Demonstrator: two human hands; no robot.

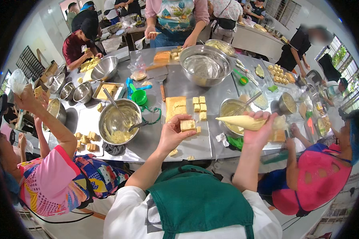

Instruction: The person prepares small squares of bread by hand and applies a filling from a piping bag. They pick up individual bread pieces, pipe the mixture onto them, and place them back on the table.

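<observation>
My left hand (175,133) holds a small cube of yellow sponge cake (187,125) between thumb and fingers, above a white cutting board (197,146). Gripped in my right hand (258,131) is a clear piping bag (242,120) filled with pale cream, its tip pointing left towards the cake piece but apart from it. Behind my left hand a slab of sponge cake (176,106) lies on the board. Several cut cake cubes (199,104) stand to its right. A loose cake scrap (173,152) sits near the board's front edge.
Left of the board stands a steel bowl (119,119) with cream and a whisk. Another cream bowl (231,109) is behind the piping bag. A large steel bowl (206,64) stands further back. People work close on both sides and across the steel table (151,140).
</observation>
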